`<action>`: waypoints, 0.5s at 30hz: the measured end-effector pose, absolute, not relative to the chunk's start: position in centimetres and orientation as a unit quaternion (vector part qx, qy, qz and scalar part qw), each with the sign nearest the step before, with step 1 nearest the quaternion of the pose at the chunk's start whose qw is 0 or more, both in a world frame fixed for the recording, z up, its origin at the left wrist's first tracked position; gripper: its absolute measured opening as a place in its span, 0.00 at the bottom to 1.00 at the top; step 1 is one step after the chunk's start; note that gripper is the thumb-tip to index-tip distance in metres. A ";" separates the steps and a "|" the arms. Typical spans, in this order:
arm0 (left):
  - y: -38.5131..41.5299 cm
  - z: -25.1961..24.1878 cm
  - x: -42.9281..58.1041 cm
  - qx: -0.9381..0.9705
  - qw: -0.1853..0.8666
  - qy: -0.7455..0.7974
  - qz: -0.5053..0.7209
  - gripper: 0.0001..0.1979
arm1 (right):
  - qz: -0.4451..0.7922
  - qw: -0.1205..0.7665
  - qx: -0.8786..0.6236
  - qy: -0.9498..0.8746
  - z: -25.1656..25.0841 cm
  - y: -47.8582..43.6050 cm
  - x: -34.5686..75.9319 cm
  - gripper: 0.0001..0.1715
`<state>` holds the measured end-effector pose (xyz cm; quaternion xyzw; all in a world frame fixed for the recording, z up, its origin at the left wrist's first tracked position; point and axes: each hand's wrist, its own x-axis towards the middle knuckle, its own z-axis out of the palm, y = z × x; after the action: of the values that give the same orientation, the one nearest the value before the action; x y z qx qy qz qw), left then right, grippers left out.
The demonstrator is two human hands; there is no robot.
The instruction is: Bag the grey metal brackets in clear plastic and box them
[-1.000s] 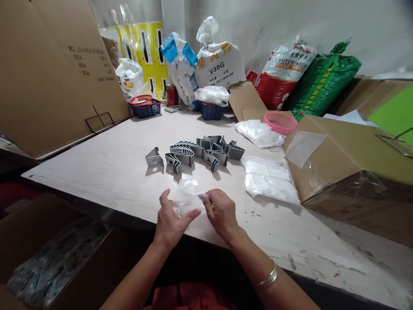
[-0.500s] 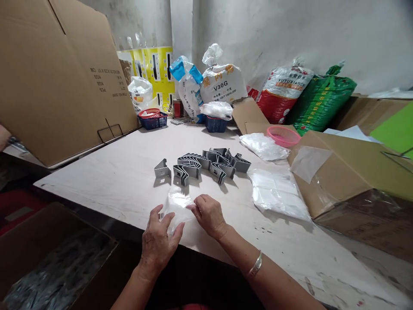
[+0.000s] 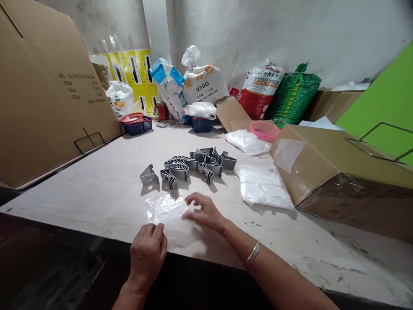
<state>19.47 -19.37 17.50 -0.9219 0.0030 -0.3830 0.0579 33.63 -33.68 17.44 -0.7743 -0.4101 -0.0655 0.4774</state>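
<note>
A small clear plastic bag (image 3: 167, 213) lies flat on the pale table (image 3: 97, 193) near its front edge. My left hand (image 3: 146, 254) is closed, pinching the bag's near corner at the table edge. My right hand (image 3: 204, 211), fingers spread flat, presses on the bag's right side. Just beyond the bag stands a row of grey bent metal brackets (image 3: 190, 165), with one bracket (image 3: 149, 175) apart at the left.
A stack of clear bags (image 3: 263, 187) lies right of the brackets, another pile (image 3: 247, 142) farther back by a pink bowl (image 3: 263, 130). A taped carton (image 3: 335, 168) fills the right side. A big cardboard sheet (image 3: 45, 94) leans at left. Sacks and small baskets line the wall.
The bag, held up between both hands a second ago, now lies flat on the table. My left hand has drawn back to the table edge; my right hand has opened onto the bag.
</note>
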 end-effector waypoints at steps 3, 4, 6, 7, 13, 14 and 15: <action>-19.5 17.5 19.7 -0.907 0.060 -0.008 -0.416 0.08 | -0.201 0.536 -0.803 -0.165 16.9 -35.0 36.5 0.22; -19.6 17.5 19.8 -0.903 0.063 -0.010 -0.424 0.08 | -0.231 0.529 -0.809 -0.109 16.5 -35.4 37.5 0.24; -19.7 17.4 19.9 -0.897 0.068 -0.008 -0.436 0.08 | -0.228 0.522 -0.819 -0.076 15.8 -36.0 39.6 0.29; -19.7 17.3 20.0 -0.896 0.070 -0.004 -0.439 0.08 | -0.201 0.529 -0.820 -0.083 15.4 -36.2 40.4 0.31; -19.9 16.9 19.9 -0.904 0.015 0.006 -0.427 0.07 | -0.095 0.570 -0.807 -0.123 14.5 -36.6 42.5 0.20; -19.9 16.9 19.8 -0.904 -0.002 0.000 -0.428 0.08 | -0.095 0.574 -0.804 -0.124 14.6 -36.8 42.4 0.17; -19.9 16.9 19.8 -0.903 -0.018 -0.006 -0.429 0.08 | -0.097 0.578 -0.801 -0.123 14.6 -37.1 42.4 0.15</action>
<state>19.81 -19.92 16.91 -0.9029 -0.0063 -0.4294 -0.0176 42.36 -37.14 14.59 -0.8006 -0.1226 -0.0971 0.5784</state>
